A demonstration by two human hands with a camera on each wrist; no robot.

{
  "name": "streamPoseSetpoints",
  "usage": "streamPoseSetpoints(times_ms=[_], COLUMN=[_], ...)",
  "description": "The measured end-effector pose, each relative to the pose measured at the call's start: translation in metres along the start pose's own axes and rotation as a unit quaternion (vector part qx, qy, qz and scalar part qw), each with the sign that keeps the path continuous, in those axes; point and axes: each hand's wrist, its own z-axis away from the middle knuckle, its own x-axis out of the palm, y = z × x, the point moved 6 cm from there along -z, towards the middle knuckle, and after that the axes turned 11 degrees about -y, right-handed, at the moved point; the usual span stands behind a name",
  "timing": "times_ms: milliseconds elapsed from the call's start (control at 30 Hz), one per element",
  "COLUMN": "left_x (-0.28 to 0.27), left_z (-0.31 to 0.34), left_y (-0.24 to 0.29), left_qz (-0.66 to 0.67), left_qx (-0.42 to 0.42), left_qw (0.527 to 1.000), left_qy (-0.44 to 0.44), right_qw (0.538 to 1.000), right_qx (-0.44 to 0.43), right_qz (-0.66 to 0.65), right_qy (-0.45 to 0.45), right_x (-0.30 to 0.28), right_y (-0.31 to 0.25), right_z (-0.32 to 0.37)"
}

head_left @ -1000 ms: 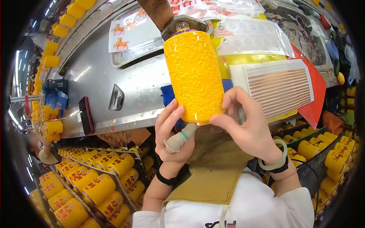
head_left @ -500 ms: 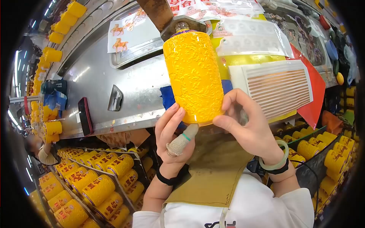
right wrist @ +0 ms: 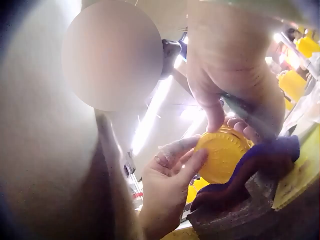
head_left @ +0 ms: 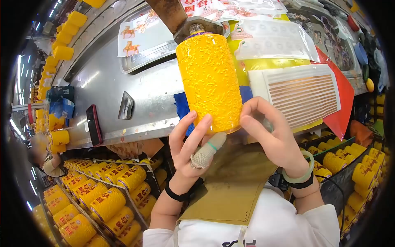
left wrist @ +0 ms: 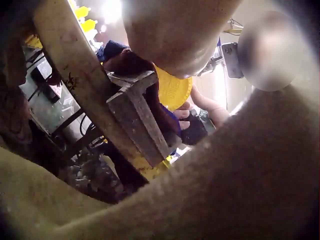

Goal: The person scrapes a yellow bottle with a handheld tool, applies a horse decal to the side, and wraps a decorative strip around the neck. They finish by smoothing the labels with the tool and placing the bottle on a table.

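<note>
A yellow embossed bottle [head_left: 210,78] lies with its clear neck toward a worn metal bracket [head_left: 170,16] and its base toward the person. The left hand [head_left: 191,150] holds the base end, two fingers along its side. Its thumb wears a grey fabric finger cover [head_left: 203,156] and crosses the base edge. At the base's right edge, the right hand [head_left: 275,136] pinches the rim with thumb and fingers. The right wrist view shows the round base [right wrist: 217,162] between both hands. Blue cloth [head_left: 181,109] pads the support under the bottle.
Striped sticker sheets [head_left: 304,94] lie on the right, with a red sheet [head_left: 339,94] beside them. A tray [head_left: 152,53] with horse decals stands at the back left. A phone [head_left: 94,125] lies near the left edge. Crates of yellow bottles [head_left: 107,201] flank the person.
The left hand has shifted right, its covered thumb sliding along the base edge and its fingers spreading over the bottle's side. The right thumb has moved slightly up and right. The bottle has barely moved.
</note>
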Motion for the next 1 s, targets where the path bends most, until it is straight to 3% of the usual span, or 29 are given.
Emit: streamPoseSetpoints(times_ms=[133, 300, 400, 700, 767, 800, 867, 900, 933, 1000], left_x=[-0.001, -0.003, -0.001, 0.012, 0.014, 0.011, -0.002, -0.003, -0.008, -0.015], left_z=[-0.005, -0.005, -0.008, -0.011, -0.015, -0.015, -0.009, 0.008, 0.01, 0.006], left_y=[0.002, 0.006, 0.012, 0.029, 0.031, 0.028, 0.011, -0.006, -0.006, -0.006], left_qz=[0.001, -0.004, -0.078, -0.12, -0.13, -0.129, 0.015, 0.058, 0.018, -0.03], left_qx=[-0.012, -0.019, 0.051, 0.013, -0.046, -0.045, -0.02, -0.047, -0.007, 0.014], left_qw=[0.999, 0.999, 0.993, 0.993, 0.99, 0.99, 0.999, 0.996, 0.997, 0.999], left_qy=[-0.037, -0.039, -0.07, -0.004, -0.024, -0.021, 0.023, 0.045, 0.069, 0.021], right_qw=[1.0, 1.0, 0.999, 0.991, 0.987, 0.988, 0.981, 0.98, 0.98, 0.976], right_qx=[-0.021, 0.018, 0.026, -0.061, -0.077, -0.079, -0.103, -0.105, -0.107, -0.109], right_qz=[0.019, -0.013, -0.038, -0.09, -0.091, -0.088, -0.062, -0.047, -0.045, -0.045], right_qy=[0.01, 0.008, 0.016, 0.073, 0.103, 0.103, 0.151, 0.161, 0.162, 0.184], right_x=[-0.001, -0.001, -0.002, -0.011, -0.018, -0.021, -0.035, -0.04, -0.044, -0.049], right_y=[-0.002, -0.003, 0.0, 0.004, -0.001, -0.001, -0.002, -0.003, -0.002, 0.002], right_z=[0.001, 0.003, 0.005, 0.008, 0.013, 0.016, 0.024, 0.028, 0.031, 0.034])
